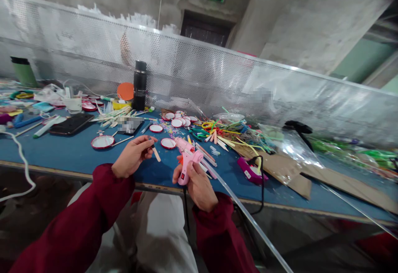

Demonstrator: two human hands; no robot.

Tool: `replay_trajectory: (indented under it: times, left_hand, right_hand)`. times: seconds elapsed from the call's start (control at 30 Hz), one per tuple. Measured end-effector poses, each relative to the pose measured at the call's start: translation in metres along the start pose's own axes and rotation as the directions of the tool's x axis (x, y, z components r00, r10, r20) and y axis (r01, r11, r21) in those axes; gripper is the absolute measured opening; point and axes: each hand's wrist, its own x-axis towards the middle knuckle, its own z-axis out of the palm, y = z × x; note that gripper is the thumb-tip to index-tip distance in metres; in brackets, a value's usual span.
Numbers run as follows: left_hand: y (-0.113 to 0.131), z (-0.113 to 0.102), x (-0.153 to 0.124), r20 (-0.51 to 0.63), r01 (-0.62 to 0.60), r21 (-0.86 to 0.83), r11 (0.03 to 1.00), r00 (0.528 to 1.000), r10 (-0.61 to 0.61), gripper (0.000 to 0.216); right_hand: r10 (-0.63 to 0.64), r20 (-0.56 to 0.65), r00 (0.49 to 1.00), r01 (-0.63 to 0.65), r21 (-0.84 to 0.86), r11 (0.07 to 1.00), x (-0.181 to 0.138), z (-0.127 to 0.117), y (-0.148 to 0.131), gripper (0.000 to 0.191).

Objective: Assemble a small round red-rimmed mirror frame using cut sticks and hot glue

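My right hand [200,186] grips a pink hot glue gun [188,159] by its handle. A long clear glue stick [242,206] trails from the gun's back end toward the lower right. Between the fingertips of my left hand [132,157] is a short wooden craft stick [156,153] with a dark upper end, tilted downward. The two hands are apart, above the table's front edge. Just beyond the gun's nozzle lies a red-rimmed white lid [168,143]. A larger lid of the same kind [102,142] rests left of my left hand.
Blue table [77,157] with a perforated metal screen [186,70] behind. A black bottle [139,85], phone [71,124] and wooden sticks [113,115] stand or lie at left. Right are pipe cleaners [248,134], a purple device [251,170] with a black cord, and cardboard [280,167].
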Motion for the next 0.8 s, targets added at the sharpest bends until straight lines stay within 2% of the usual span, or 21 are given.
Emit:
replay_trajectory:
  times: [0.13,0.3,0.43,0.8]
  left_hand:
    - [0.001,0.003,-0.002,0.047,0.017,0.030,0.999,0.999,-0.018,0.030]
    - [0.002,0.005,-0.005,0.077,0.018,0.104,0.994,0.997,-0.026,0.030]
    - [0.002,0.006,-0.006,0.103,0.007,0.149,0.989,0.994,-0.022,0.032]
    - [0.003,0.006,-0.007,0.101,0.020,0.086,0.996,0.994,-0.029,0.032]
  right_hand:
    - [0.045,-0.041,0.998,-0.042,0.068,0.997,0.011,0.008,0.001,0.046]
    - [0.092,0.027,0.995,-0.094,0.133,0.987,0.018,0.022,0.004,0.038]
    - [0.139,-0.004,0.990,-0.137,0.170,0.976,0.021,0.029,0.008,0.043]
    - [0.147,-0.061,0.987,-0.131,0.211,0.969,0.019,0.027,0.005,0.041]
